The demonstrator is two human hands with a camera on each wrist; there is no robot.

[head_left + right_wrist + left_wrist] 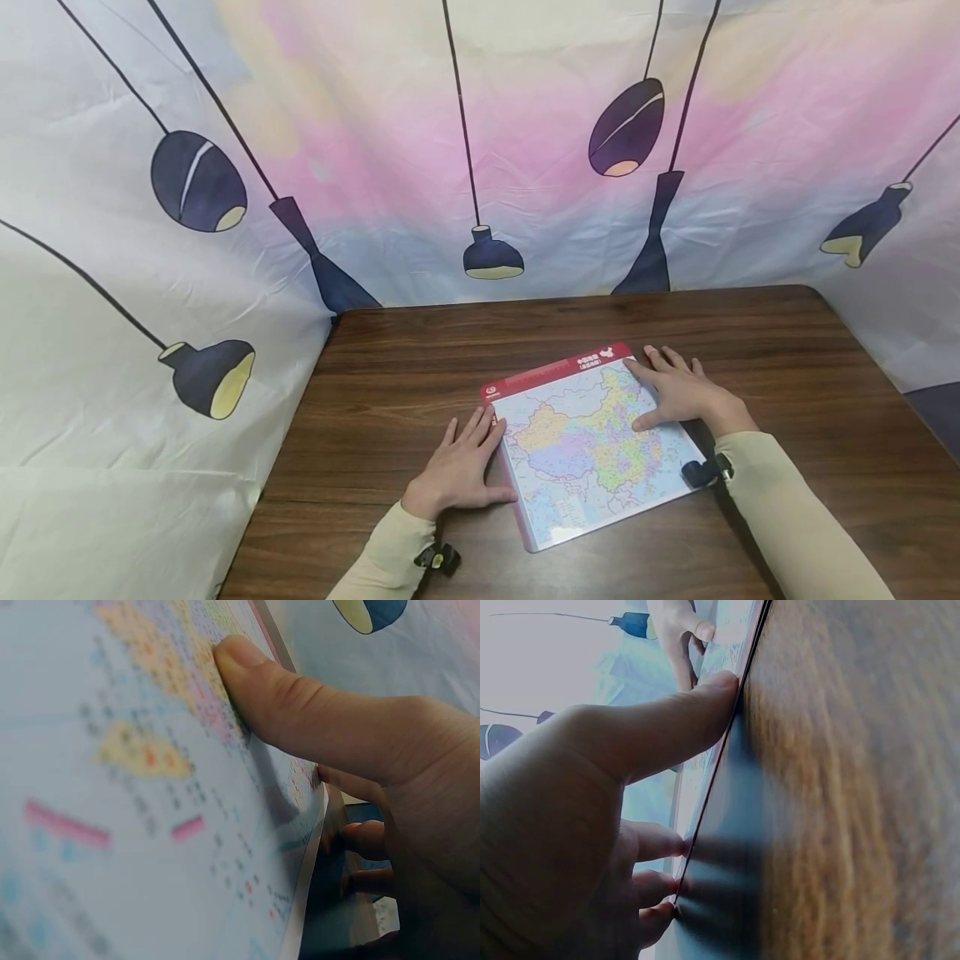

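Here my left hand (457, 471) lies flat on the table (787, 350), fingers straight and spread narrowly, thumb and fingertips touching the left edge of the map board (588, 446). My right hand (686, 392) rests open on the board's far right corner, thumb pressed onto the printed surface, fingers stretched toward the far edge; neither hand grips anything. The board is a thin, flat, glossy sheet, turned a little askew on the wood. It has a red strip with white lettering along its far edge, and below that a pale blue field holding a map in yellow, green, purple and orange patches. It sits near the middle of the dark brown table, toward my near side. Beyond hangs a backdrop (375, 150) printed with dark lamps.
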